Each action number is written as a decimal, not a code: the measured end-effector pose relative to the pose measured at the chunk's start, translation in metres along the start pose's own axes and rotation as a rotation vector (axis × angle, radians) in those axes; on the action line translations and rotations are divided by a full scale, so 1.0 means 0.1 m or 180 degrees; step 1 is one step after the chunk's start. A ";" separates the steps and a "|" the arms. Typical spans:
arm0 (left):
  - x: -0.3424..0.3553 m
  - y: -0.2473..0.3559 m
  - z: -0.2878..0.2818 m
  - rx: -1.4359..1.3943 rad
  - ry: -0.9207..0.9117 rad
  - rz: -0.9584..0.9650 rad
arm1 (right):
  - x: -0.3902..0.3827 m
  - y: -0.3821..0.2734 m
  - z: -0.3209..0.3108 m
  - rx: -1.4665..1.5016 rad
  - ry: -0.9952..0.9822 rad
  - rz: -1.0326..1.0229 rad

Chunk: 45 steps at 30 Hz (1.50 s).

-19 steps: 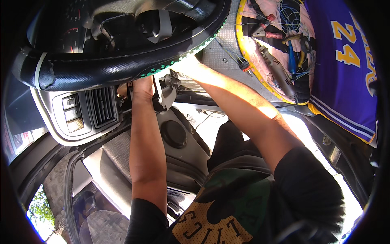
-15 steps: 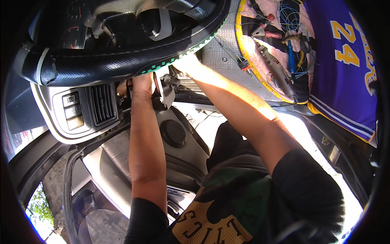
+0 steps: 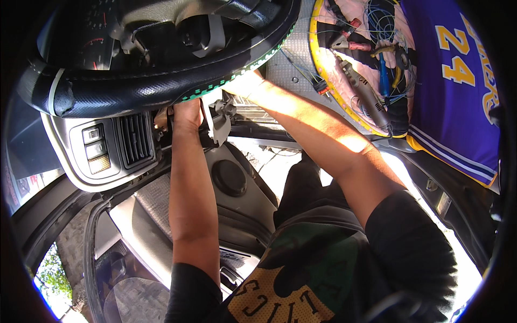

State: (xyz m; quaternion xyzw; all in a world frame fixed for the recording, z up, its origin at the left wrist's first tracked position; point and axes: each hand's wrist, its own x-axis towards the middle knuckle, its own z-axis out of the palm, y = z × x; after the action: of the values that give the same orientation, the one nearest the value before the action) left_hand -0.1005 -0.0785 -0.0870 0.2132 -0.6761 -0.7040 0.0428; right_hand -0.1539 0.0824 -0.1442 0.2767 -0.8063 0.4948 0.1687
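Observation:
Both my hands reach in beneath the black steering wheel (image 3: 134, 89), which has a green-and-white patterned strip along its lower edge. My left hand (image 3: 188, 114) is up under the rim beside the air vent, and its fingers are hidden. Just right of it hangs a grey plastic bracket-like piece (image 3: 219, 125); whether either hand grips it does not show. My right hand (image 3: 243, 86), bright with sunlight, goes under the rim to the right of that piece. Its fingers are out of sight too.
To the left is a dash panel (image 3: 75, 140) with switches and an air vent (image 3: 135, 141). The open door (image 3: 199, 215) stands below. At right, a yellow-edged pink cloth (image 3: 355, 116) bears wires, a blue screwdriver (image 3: 384, 75) and a grey rotary tool (image 3: 363, 94). A purple jersey (image 3: 447, 107) lies beyond.
My right forearm has lowered slightly and shifted a little. The view has tilted a touch; both hands stay under the steering wheel.

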 end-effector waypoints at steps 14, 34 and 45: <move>0.39 -0.22 -0.44 -0.0753 -0.0210 -0.0643 | -0.13 -0.32 -0.37 0.1532 -0.0905 0.1037; -0.03 0.09 0.12 -0.0584 -0.0235 -0.0214 | -0.02 -0.07 -0.14 0.1168 0.0401 0.0442; -0.04 0.02 0.13 -0.0026 0.0119 -0.0034 | -0.08 -0.08 -0.05 0.1074 0.0571 0.0378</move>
State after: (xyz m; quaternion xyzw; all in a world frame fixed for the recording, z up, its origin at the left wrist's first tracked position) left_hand -0.1020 -0.0649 -0.0845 0.2297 -0.6712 -0.7028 0.0526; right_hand -0.1427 0.0865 -0.1408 0.2078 -0.7086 0.6547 0.1616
